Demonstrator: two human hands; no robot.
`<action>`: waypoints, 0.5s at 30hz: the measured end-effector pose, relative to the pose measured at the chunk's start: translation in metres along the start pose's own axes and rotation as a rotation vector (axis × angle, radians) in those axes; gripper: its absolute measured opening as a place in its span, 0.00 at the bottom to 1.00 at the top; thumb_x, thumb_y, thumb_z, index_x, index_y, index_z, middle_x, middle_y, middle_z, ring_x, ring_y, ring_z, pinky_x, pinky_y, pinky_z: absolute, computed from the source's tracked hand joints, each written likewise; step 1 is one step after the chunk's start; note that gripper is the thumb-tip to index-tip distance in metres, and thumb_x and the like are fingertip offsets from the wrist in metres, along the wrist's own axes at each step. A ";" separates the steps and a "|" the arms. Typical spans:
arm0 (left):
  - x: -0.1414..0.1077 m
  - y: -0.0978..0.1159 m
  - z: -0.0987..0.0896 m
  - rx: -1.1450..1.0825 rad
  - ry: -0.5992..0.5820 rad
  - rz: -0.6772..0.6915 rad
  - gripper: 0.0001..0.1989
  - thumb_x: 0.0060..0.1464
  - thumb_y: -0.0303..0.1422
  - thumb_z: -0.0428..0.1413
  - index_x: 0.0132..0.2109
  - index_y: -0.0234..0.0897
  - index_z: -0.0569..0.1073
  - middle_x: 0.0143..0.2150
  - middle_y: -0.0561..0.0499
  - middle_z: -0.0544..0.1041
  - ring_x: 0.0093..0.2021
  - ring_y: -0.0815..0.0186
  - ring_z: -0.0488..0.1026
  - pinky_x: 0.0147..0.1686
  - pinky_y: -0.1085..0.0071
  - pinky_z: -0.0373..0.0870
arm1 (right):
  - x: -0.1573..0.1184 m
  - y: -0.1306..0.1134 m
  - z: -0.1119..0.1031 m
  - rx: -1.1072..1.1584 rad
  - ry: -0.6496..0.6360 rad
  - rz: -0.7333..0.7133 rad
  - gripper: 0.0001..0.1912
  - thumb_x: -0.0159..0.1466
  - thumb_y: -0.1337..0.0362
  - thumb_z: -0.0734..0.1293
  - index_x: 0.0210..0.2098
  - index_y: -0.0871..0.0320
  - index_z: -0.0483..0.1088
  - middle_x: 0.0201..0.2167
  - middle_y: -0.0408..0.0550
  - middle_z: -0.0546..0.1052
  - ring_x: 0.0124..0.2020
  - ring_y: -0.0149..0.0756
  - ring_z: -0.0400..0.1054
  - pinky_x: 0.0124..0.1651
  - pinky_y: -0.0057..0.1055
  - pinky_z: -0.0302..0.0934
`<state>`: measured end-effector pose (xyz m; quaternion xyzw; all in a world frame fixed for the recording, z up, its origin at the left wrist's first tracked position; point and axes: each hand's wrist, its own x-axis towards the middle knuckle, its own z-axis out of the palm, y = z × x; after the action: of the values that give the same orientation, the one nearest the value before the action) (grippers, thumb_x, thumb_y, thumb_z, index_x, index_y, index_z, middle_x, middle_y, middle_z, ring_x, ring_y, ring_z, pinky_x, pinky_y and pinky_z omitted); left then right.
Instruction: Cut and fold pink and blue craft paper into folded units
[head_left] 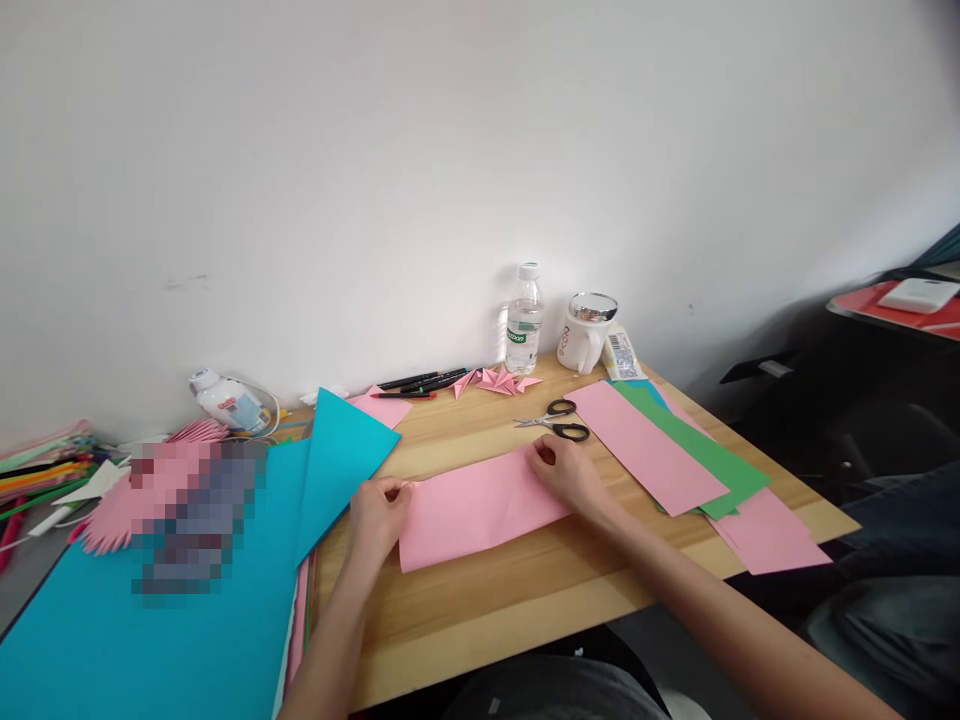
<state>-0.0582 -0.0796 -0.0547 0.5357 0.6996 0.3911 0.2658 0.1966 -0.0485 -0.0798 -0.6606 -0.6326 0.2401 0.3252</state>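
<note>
A pink sheet of paper (476, 512), longer than it is wide, stretches between my two hands just over the wooden table. My left hand (381, 515) pinches its left end near the far corner. At the far right part of the sheet, my right hand (566, 470) grips the edge, thumb and fingers closed together. Scissors with black handles (559, 420) lie beyond my right hand, blades pointing left. A blue triangular paper (337, 465) rests beside my left hand.
Pink strips (649, 445) and green paper (739, 480) lie at the right. A water bottle (523, 325), white mug (581, 340), folded pink pieces (499, 380) and pens (424, 382) stand or lie along the wall. Large blue sheets (225, 640) cover the left side.
</note>
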 end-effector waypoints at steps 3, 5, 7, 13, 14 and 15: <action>-0.005 -0.005 0.006 0.152 -0.002 0.046 0.07 0.41 0.30 0.55 0.19 0.39 0.74 0.21 0.47 0.76 0.23 0.61 0.68 0.25 0.70 0.54 | -0.004 0.003 0.004 -0.130 0.000 -0.011 0.06 0.56 0.66 0.60 0.23 0.58 0.65 0.26 0.48 0.71 0.25 0.34 0.63 0.26 0.28 0.48; -0.007 -0.005 0.008 0.237 -0.007 0.074 0.07 0.43 0.30 0.54 0.20 0.39 0.73 0.22 0.47 0.75 0.24 0.60 0.68 0.25 0.70 0.53 | -0.004 0.004 0.005 -0.203 -0.003 -0.012 0.06 0.56 0.67 0.60 0.24 0.58 0.66 0.30 0.50 0.70 0.27 0.34 0.63 0.26 0.28 0.47; -0.009 -0.003 0.008 0.301 -0.011 0.092 0.06 0.45 0.28 0.53 0.22 0.39 0.71 0.23 0.48 0.74 0.25 0.60 0.68 0.25 0.70 0.52 | -0.004 0.004 0.006 -0.260 -0.015 -0.012 0.07 0.57 0.67 0.60 0.25 0.59 0.66 0.31 0.50 0.70 0.28 0.35 0.64 0.26 0.28 0.46; -0.012 0.009 0.007 0.668 -0.165 0.155 0.08 0.52 0.26 0.49 0.38 0.38 0.70 0.33 0.47 0.73 0.36 0.59 0.70 0.30 0.70 0.58 | -0.004 0.001 0.006 -0.328 -0.036 -0.024 0.07 0.58 0.68 0.61 0.38 0.61 0.65 0.36 0.51 0.70 0.32 0.36 0.65 0.27 0.27 0.48; -0.012 0.010 0.008 0.689 -0.168 0.172 0.07 0.52 0.27 0.49 0.36 0.38 0.71 0.35 0.46 0.72 0.38 0.58 0.69 0.32 0.69 0.60 | -0.005 0.001 0.006 -0.327 -0.032 -0.025 0.11 0.58 0.68 0.61 0.42 0.61 0.63 0.37 0.51 0.69 0.33 0.36 0.65 0.28 0.26 0.49; -0.013 0.011 0.008 0.678 -0.161 0.187 0.07 0.53 0.27 0.48 0.34 0.38 0.71 0.36 0.46 0.71 0.40 0.58 0.68 0.34 0.68 0.61 | -0.005 0.001 0.006 -0.329 -0.029 -0.028 0.14 0.58 0.68 0.61 0.45 0.61 0.61 0.38 0.52 0.69 0.33 0.35 0.65 0.28 0.26 0.50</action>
<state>-0.0421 -0.0882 -0.0502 0.6842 0.7143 0.1161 0.0903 0.1926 -0.0527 -0.0855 -0.6925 -0.6772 0.1382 0.2067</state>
